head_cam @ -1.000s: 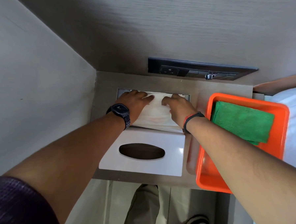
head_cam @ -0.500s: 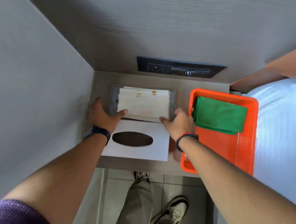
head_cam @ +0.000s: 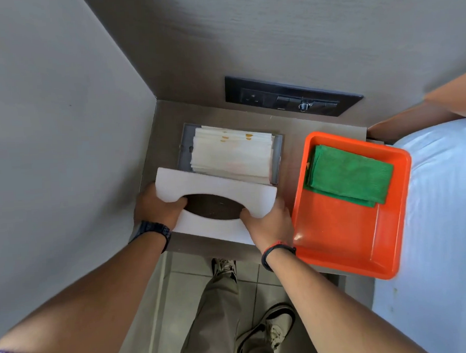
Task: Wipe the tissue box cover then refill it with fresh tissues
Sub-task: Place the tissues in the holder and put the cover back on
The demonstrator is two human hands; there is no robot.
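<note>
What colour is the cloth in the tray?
Green; the cloth shows clearly in the head view.

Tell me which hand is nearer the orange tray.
Right. The right hand grips the cover's right end, just beside the orange tray. The left hand holds the cover's far left end.

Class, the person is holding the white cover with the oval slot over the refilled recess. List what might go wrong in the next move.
1. The stack of white tissues sits skewed and looks proud of the grey recessed holder, so the white cover with the oval slot may crumple sheets or fail to seat flat.
2. Both hands grip at the slot's ends; fingers could get pinched.
3. The orange plastic tray overhangs the ledge beside the right hand; a nudge may tip it.
</note>
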